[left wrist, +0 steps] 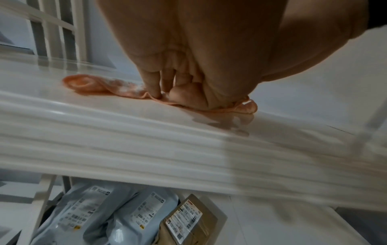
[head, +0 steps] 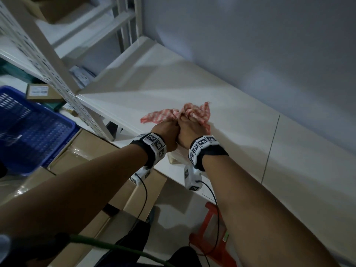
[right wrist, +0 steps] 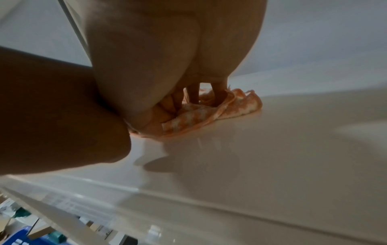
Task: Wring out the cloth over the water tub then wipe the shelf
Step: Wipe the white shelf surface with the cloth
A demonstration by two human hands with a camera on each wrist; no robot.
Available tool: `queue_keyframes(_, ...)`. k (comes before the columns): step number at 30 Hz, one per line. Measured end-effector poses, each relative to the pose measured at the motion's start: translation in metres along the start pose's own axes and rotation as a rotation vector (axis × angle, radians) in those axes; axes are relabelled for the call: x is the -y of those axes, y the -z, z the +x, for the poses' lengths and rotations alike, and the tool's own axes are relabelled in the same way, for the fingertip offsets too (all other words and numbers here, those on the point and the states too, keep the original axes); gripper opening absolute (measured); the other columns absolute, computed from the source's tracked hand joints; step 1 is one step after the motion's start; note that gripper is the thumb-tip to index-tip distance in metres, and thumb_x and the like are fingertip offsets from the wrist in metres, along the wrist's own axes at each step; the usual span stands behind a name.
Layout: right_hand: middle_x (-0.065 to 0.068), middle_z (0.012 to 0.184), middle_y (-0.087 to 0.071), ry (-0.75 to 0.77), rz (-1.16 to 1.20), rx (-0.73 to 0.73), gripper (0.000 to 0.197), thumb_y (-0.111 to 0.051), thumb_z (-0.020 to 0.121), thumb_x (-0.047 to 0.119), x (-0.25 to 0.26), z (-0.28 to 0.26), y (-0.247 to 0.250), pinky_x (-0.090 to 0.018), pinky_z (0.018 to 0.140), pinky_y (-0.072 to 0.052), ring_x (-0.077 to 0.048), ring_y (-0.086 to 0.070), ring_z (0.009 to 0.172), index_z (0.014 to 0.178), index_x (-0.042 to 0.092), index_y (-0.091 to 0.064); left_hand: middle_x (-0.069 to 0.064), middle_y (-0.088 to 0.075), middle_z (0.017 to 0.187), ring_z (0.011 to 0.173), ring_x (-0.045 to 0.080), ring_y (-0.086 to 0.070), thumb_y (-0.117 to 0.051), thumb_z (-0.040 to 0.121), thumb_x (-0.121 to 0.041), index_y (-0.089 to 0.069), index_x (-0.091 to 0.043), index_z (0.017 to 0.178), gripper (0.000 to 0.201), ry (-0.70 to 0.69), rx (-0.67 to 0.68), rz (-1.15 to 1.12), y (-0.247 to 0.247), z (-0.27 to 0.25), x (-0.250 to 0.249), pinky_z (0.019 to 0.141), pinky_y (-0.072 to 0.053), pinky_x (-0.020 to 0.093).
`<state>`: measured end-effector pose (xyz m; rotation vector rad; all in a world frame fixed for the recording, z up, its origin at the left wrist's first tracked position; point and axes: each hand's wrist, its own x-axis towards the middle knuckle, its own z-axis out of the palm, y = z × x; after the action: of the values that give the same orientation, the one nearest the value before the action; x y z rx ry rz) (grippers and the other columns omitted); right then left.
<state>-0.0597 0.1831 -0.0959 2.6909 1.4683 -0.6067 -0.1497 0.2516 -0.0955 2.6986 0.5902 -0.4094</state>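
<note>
A red-and-white checked cloth (head: 161,115) lies bunched on the white shelf (head: 212,89), near its front edge. My left hand (head: 169,126) and right hand (head: 189,123) sit side by side on the cloth, touching each other. In the left wrist view the left hand (left wrist: 167,95) pinches the cloth (left wrist: 87,85) between fingertip and thumb against the shelf (left wrist: 125,119). In the right wrist view the right hand (right wrist: 188,104) digs its curled fingers into the gathered cloth (right wrist: 240,106) on the glossy shelf (right wrist: 272,149). No water tub is in view.
A perforated white upright (head: 48,60) stands at the shelf's left end, and a grey wall (head: 269,45) runs behind it. A blue basket (head: 28,128), cardboard boxes (head: 86,151) and a red stool (head: 212,228) sit below. Grey parcels (left wrist: 125,215) and a brown box (left wrist: 188,220) lie beneath the shelf.
</note>
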Motion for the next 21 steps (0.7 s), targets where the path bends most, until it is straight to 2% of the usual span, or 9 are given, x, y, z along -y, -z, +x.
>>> queue_keyframes(4,-0.004,0.157,-0.032,-0.055,0.050,0.024,0.064,-0.051,0.089,0.024,0.009,0.002,0.012,-0.048,0.113,-0.032,-0.027,-0.029,0.144,0.150,0.018,-0.032,0.007,-0.060,0.127,0.122,0.028,-0.052,-0.051,0.070,-0.022,-0.061,-0.014,0.123,0.055,-0.017,0.029,0.032,0.004,0.008,0.008,0.101,-0.047,0.042)
queue_keyframes(8,0.002,0.155,-0.035,-0.056,-0.059,-0.022,0.056,-0.048,0.092,0.025,0.013,-0.017,0.013,-0.046,0.113,-0.027,-0.023,-0.027,0.145,0.147,0.020,-0.038,0.007,-0.055,0.133,0.126,0.026,-0.048,-0.048,0.070,-0.029,-0.058,-0.014,0.128,0.061,-0.044,0.035,0.055,-0.011,0.004,0.007,0.106,-0.042,0.042)
queue_keyframes(11,0.002,0.148,-0.045,-0.044,-0.081,-0.043,0.050,-0.050,0.091,0.023,0.015,-0.035,0.011,-0.044,0.107,-0.033,-0.023,-0.038,0.139,0.140,0.019,-0.046,0.012,-0.055,0.133,0.130,0.028,-0.043,-0.040,0.065,-0.031,-0.059,-0.008,0.125,0.068,-0.068,0.033,0.081,-0.022,-0.008,0.004,0.111,-0.036,0.040)
queue_keyframes(14,-0.006,0.128,-0.059,0.018,-0.024,0.000,0.041,-0.056,0.083,0.021,0.016,-0.048,0.003,-0.041,0.097,-0.045,-0.029,-0.053,0.122,0.123,0.011,-0.059,0.010,-0.048,0.140,0.134,0.029,-0.039,-0.047,0.062,-0.027,-0.059,-0.009,0.127,0.069,-0.076,0.020,0.021,-0.029,-0.029,0.003,0.113,-0.034,0.039)
queue_keyframes(16,-0.009,0.124,-0.058,0.036,0.020,0.051,0.039,-0.056,0.081,0.019,0.016,-0.050,0.001,-0.041,0.094,-0.047,-0.031,-0.051,0.120,0.118,0.007,-0.061,0.008,-0.046,0.143,0.136,0.026,-0.036,-0.046,0.059,-0.028,-0.057,-0.013,0.130,0.073,-0.096,0.027,0.025,-0.032,-0.039,0.002,0.114,-0.033,0.037)
queue_keyframes(19,-0.012,0.129,-0.056,0.019,0.010,0.088,0.038,-0.053,0.086,0.014,0.016,-0.042,0.006,-0.041,0.094,-0.045,-0.034,-0.049,0.122,0.123,0.004,-0.059,0.008,-0.031,0.156,0.146,0.021,-0.021,-0.049,0.072,-0.026,-0.046,-0.010,0.143,0.072,-0.109,0.059,0.071,-0.028,-0.043,-0.002,0.123,-0.011,0.031)
queue_keyframes(21,-0.015,0.127,-0.059,-0.009,-0.012,0.096,0.034,-0.050,0.090,0.012,0.017,-0.032,0.011,-0.039,0.090,-0.047,-0.034,-0.054,0.117,0.121,0.005,-0.061,0.012,-0.021,0.160,0.150,0.021,-0.013,-0.051,0.078,-0.023,-0.037,-0.006,0.147,0.073,-0.089,0.061,0.061,-0.025,-0.042,-0.003,0.123,-0.007,0.031)
